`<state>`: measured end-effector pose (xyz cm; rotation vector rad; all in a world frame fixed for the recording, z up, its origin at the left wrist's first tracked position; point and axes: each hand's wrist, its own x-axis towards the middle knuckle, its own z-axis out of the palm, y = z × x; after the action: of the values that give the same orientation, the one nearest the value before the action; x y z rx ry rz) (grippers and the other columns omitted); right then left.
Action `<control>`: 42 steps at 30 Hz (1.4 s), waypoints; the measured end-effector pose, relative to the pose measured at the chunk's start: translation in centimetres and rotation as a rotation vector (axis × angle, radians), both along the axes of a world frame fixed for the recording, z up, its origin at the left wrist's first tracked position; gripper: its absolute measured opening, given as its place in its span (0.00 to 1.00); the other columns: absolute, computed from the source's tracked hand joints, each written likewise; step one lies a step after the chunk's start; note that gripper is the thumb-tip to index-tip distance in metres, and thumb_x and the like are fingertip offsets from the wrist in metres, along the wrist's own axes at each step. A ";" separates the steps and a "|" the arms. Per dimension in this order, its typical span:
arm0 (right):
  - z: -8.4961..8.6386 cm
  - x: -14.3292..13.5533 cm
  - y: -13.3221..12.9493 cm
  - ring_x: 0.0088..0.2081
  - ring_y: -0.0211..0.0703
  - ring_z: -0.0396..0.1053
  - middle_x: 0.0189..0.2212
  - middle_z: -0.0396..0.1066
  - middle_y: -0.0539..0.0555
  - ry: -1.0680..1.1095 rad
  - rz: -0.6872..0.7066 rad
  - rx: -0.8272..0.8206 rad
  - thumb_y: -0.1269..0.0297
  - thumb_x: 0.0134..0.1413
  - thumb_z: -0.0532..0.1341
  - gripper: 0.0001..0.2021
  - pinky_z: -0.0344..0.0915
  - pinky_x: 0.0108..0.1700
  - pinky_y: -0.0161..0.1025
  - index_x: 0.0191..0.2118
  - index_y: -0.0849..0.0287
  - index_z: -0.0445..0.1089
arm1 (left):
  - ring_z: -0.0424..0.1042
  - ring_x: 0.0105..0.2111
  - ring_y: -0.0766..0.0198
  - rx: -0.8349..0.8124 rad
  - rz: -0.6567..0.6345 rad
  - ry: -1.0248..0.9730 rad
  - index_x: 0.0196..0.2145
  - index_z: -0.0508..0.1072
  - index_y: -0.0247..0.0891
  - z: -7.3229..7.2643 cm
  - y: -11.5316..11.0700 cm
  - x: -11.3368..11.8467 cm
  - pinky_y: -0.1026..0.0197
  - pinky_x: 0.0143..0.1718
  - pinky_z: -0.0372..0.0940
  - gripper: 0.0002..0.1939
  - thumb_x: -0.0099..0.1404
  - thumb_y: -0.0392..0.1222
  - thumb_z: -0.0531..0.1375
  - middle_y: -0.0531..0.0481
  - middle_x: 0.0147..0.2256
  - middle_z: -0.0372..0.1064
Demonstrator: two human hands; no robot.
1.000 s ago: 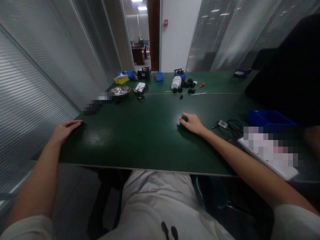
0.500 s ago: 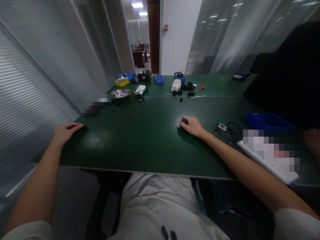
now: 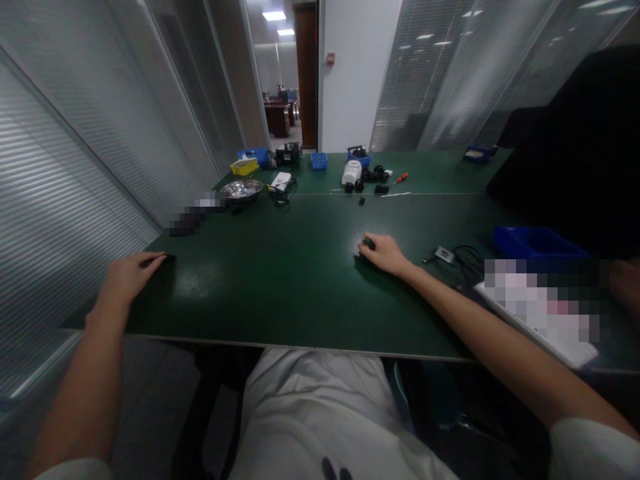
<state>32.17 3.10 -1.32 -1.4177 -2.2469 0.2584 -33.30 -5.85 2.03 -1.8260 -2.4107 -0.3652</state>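
Observation:
My left hand (image 3: 131,275) is closed at the left side of the green table (image 3: 280,280), its fingertips pinching a small black object (image 3: 170,257) near the tabletop. Too little of that object shows to name it. Right of the table's middle, my right hand (image 3: 384,253) is wrapped round the dark green handle of a screwdriver (image 3: 369,243), whose thin shaft points to the upper left. A small black piece (image 3: 362,201) lies beyond the right hand.
Farther back are a metal bowl (image 3: 242,191), a yellow tray (image 3: 244,167), a white device (image 3: 351,173) and an orange screwdriver (image 3: 401,178). At the right are a cable (image 3: 467,260), a blue bin (image 3: 537,243) and a person in black (image 3: 575,147).
My left hand has shifted slightly, and its fingertips have closed over the small black object, which now shows at their tips. My right hand has barely moved.

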 end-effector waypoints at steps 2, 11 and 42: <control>0.0 0.0 0.0 0.29 0.42 0.66 0.28 0.73 0.53 0.000 0.000 -0.005 0.56 0.64 0.56 0.11 0.54 0.33 0.37 0.36 0.56 0.70 | 0.75 0.45 0.58 -0.027 0.031 0.025 0.51 0.81 0.39 0.4 0.0 0.6 0.67 0.43 0.61 0.21 0.71 0.52 0.57 0.50 0.49 0.80; 0.1 -0.1 -0.1 0.28 0.41 0.65 0.28 0.72 0.52 -0.018 0.001 -0.001 0.57 0.65 0.56 0.11 0.53 0.33 0.37 0.36 0.57 0.70 | 0.74 0.42 0.60 0.045 0.103 -0.118 0.47 0.79 0.40 0.4 -0.1 1.6 0.68 0.42 0.61 0.18 0.68 0.53 0.58 0.53 0.41 0.79; 1.8 -4.6 -6.3 0.32 0.41 0.69 0.38 0.76 0.54 -0.211 0.301 0.126 0.55 0.72 0.53 0.13 0.49 0.33 0.39 0.45 0.56 0.72 | 0.67 0.33 0.63 -0.143 -1.205 -0.575 0.46 0.78 0.34 -1.8 4.9 32.9 0.62 0.36 0.60 0.17 0.71 0.52 0.64 0.47 0.37 0.70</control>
<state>27.55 -3.23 0.46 -1.0832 -2.5987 0.0635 -0.42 -0.98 0.22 -3.4050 -1.1788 -0.8783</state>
